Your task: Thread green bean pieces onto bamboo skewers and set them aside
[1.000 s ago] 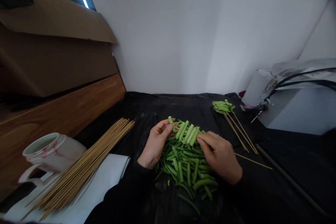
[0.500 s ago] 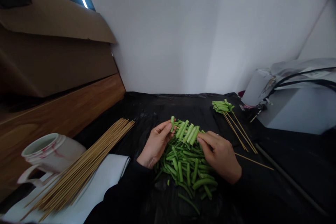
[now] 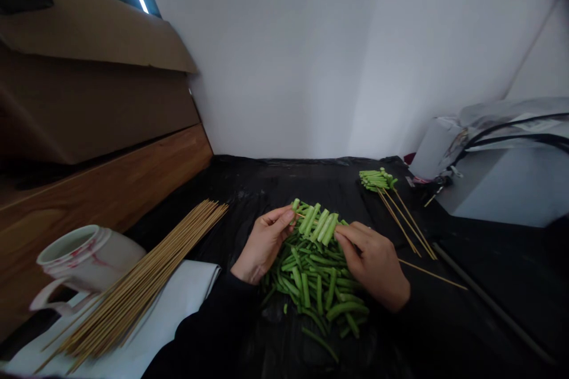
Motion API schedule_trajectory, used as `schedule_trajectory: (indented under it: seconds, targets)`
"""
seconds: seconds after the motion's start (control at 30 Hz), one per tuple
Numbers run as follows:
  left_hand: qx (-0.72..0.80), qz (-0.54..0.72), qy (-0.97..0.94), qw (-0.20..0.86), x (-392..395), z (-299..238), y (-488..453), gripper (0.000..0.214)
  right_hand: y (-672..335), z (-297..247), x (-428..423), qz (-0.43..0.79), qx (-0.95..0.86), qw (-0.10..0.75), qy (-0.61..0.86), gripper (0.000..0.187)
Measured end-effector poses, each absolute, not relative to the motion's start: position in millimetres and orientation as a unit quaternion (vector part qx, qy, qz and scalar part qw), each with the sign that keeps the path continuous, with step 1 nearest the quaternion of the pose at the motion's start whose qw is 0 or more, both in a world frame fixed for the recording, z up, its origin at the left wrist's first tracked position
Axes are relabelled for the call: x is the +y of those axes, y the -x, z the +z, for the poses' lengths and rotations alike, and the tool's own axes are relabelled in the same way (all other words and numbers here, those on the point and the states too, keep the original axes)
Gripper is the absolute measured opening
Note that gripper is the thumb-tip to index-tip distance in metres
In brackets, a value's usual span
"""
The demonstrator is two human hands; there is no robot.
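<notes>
My right hand [image 3: 373, 260] is closed around a thin wooden skewer [image 3: 433, 274], whose long end sticks out to the right behind it. Several cut green bean pieces [image 3: 320, 225] sit side by side across the skewer, left of my right fingers. Between thumb and fingers, my left hand [image 3: 265, 241] pinches one more green bean piece [image 3: 296, 204] at the skewer's left end; its lower part is hidden by the thumb. Below both hands lies a heap of cut green beans [image 3: 317, 290] on the black plastic sheet [image 3: 280, 180].
Filled skewers [image 3: 377, 179] rest at the back right. A bundle of bare skewers [image 3: 146, 281] lies on white paper [image 3: 191, 290] beside a mug [image 3: 84, 260] at left. A cardboard box [image 3: 98, 95] stands behind it, a white box [image 3: 507, 177] at far right.
The bean piece in my left hand has tilted and shifted slightly right toward the row on the skewer. The skewer's free end reaches a little further right.
</notes>
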State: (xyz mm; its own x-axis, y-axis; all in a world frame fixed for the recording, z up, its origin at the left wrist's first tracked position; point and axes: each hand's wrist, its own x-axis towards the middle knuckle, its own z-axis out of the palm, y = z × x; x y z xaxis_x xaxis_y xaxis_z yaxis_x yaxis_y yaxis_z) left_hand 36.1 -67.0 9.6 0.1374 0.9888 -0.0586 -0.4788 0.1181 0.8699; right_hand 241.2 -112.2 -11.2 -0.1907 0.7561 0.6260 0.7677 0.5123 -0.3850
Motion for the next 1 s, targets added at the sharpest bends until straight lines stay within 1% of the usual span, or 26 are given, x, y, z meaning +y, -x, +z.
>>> schedule_trajectory:
  seconds: [0.3,0.53,0.67,0.9,1.0]
  targets:
    - [0.357,0.560,-0.347,0.663,-66.7,11.8,-35.5,0.026,-240.5,-12.7,-112.3,-0.015,-0.772,0.399,0.494,0.023]
    - [0.329,0.520,-0.356,0.703,-66.5,7.5,-36.1,0.022,-238.6,-13.7,-112.7,0.018,-0.775,0.416,0.475,0.024]
    - [0.328,0.520,-0.355,0.704,-67.7,7.4,-36.8,0.019,-238.2,-13.0,-112.9,0.022,-0.775,0.414,0.476,0.024]
    - [0.330,0.496,-0.367,0.714,-70.6,6.8,-38.1,0.023,-236.9,-13.8,-112.9,0.013,-0.775,0.420,0.472,0.024]
    - [0.335,0.487,-0.374,0.715,-71.5,4.8,-39.4,0.021,-236.0,-15.3,-113.3,0.015,-0.775,0.421,0.471,0.024]
